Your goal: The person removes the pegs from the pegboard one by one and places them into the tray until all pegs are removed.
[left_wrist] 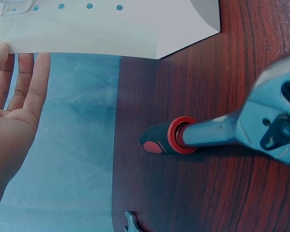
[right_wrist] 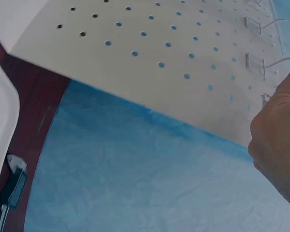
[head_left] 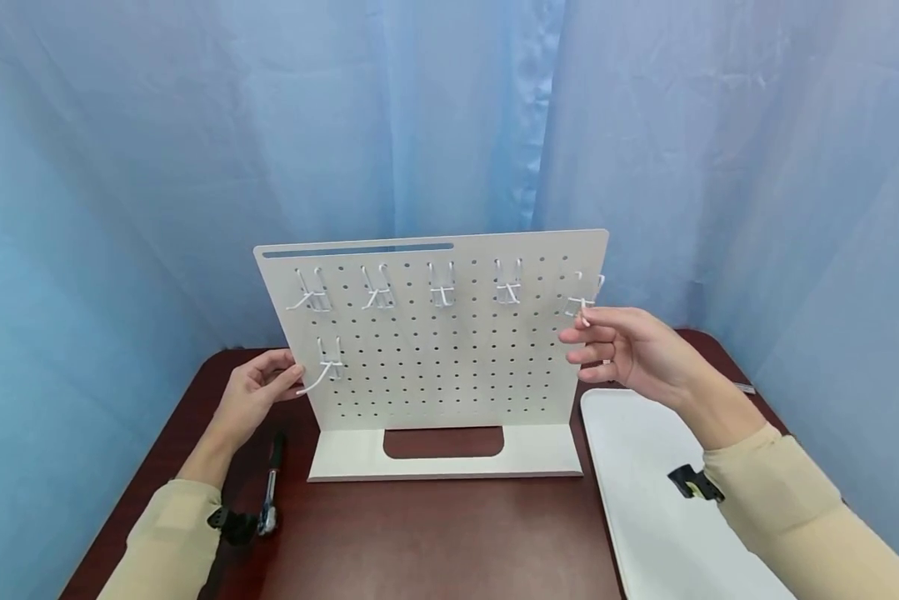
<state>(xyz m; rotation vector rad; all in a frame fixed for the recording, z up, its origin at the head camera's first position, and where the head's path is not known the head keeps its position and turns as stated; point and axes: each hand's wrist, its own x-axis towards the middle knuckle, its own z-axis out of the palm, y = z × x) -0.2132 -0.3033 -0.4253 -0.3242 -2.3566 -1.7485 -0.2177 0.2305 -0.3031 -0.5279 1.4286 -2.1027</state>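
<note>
A white pegboard (head_left: 449, 400) stands upright on its foot, with several white double-prong hooks in its holes, such as the lower-left hook (head_left: 331, 367). My left hand (head_left: 250, 396) grips the board's left edge, thumb in front and fingers behind, as the left wrist view also shows. At the upper right corner, my right hand (head_left: 629, 350) pinches the arm of another white hook (head_left: 581, 302) between thumb and index finger, the other fingers loosely spread. That hook is close in front of the board; the right hand (right_wrist: 280, 140) hides most of it in the right wrist view.
A ratchet wrench (left_wrist: 208, 133) with a black and red handle lies left of the board. To the right is a white tray (head_left: 666, 450), with a dark and silver tool (right_wrist: 13, 188) beyond its edge. Blue curtains (head_left: 449, 125) hang behind the dark wooden table (head_left: 434, 542).
</note>
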